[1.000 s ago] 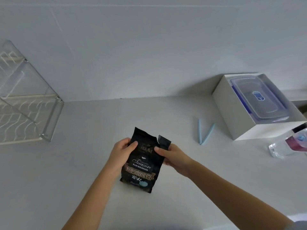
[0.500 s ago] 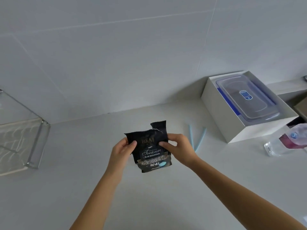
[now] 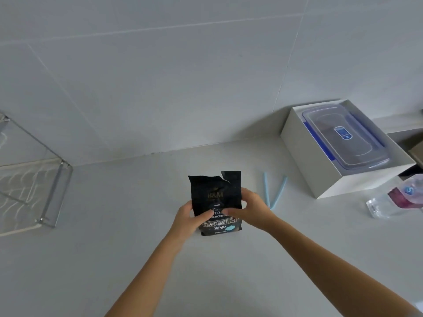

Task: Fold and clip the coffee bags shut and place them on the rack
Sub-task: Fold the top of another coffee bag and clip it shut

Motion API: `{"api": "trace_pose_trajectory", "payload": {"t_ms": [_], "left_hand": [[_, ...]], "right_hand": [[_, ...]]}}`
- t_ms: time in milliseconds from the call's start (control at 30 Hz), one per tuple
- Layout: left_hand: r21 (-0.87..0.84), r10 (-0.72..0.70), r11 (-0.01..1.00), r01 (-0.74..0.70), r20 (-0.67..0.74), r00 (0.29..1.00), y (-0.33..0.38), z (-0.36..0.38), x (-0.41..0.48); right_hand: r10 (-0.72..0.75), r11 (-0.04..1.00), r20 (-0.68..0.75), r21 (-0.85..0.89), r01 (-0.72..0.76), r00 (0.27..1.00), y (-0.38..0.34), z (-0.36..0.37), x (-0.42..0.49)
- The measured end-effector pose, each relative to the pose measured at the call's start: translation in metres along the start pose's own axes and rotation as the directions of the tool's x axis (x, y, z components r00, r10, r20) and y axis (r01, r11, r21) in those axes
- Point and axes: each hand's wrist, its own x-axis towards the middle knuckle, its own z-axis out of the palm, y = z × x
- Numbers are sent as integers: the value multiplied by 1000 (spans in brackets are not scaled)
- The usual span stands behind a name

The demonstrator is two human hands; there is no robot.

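A black coffee bag (image 3: 214, 191) with gold and white lettering stands upright on the white counter, its torn top edge open and unfolded. My left hand (image 3: 186, 219) grips its left side, thumb across the front. My right hand (image 3: 249, 208) grips the right side at mid height, fingers curled onto the front. Two light blue clip sticks (image 3: 274, 193) lie on the counter just right of my right hand. The clear rack (image 3: 45, 193) with wavy white wires stands at the far left.
A white box (image 3: 320, 170) holding a clear lidded container with blue clasps (image 3: 343, 138) sits at the back right. A clear plastic pouch (image 3: 398, 200) lies at the right edge. A tiled wall rises behind the counter.
The bag has been stood more upright and both hands have slid lower down its sides. The view has shifted, so the rack sits further left.
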Motion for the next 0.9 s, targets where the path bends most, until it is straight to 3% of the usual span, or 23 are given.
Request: {"api": "trace_pose_trajectory", "payload": {"t_ms": [167,300,367,700,900], "left_hand": [[-122,82,988,-92,-87,993,4,14,-4],[-20,40,999,-42,-93,995,-4,10,-4],[-77,-21,997,11,-132,991,-11,11,-6],[-97,-25,995,11,-145,989,-17,9,-6],[-47,10,999,-24,-269,963,-23,23,-16]], "right_hand": [[3,986,-137,167,20,991,0,10,-4],[77,977,-39,202,-68,996,4,18,-6],[143,962,-13,238,-136,990,4,26,-4],[172,964,33,198,-175,985,0,28,-2],[178,946,6,273,-173,984,-5,31,-8]]}}
